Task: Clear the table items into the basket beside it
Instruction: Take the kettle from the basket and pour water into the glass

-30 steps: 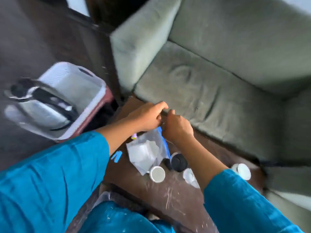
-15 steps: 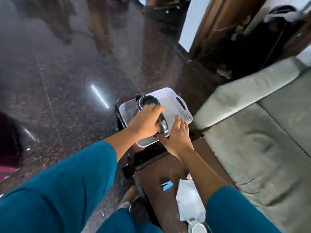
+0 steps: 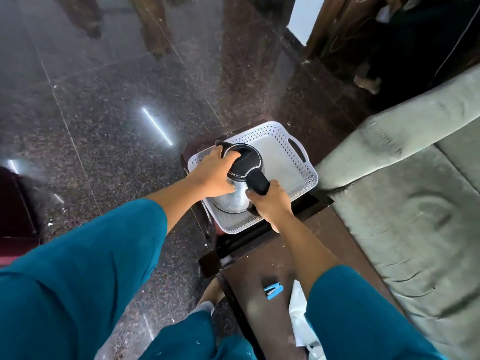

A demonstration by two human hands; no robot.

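Inside the white perforated basket [image 3: 281,154], just past the table [image 3: 262,266] end, a steel kettle [image 3: 237,178] with a black lid sits, or perhaps hangs just above the floor of it. The right hand [image 3: 270,202] clasps its black handle; the left hand [image 3: 214,175] cups the lid and body. A blue clip [image 3: 273,291] (beside a white bag [image 3: 298,315]) lies on the table.
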